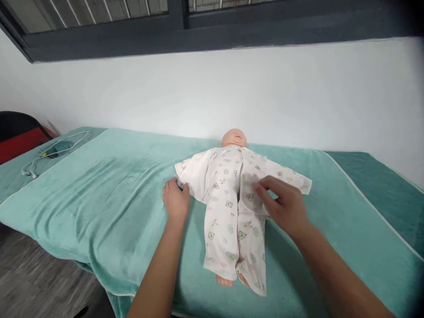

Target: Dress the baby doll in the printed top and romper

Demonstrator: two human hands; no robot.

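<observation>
A baby doll (233,138) lies on its back, head toward the wall, in white baby clothes (221,207) printed with small green and pink figures. Its sleeves are spread to both sides, and bare feet show below the trouser legs. My left hand (175,198) rests at the lower edge of the left-side sleeve, fingers curled and thumb against the cloth. A small dark and greyish thing (179,183) shows between thumb and fingers; its kind is unclear. Over the front of the clothes, my right hand (281,201) pinches thumb and forefinger together beside a loose, blurred flap.
A green blanket (109,198) covers the bed, creased on the left. A white cable (71,148) lies at the far left, near a black and red chair (21,137). Behind stand a white wall (159,97) and a dark window frame (205,33).
</observation>
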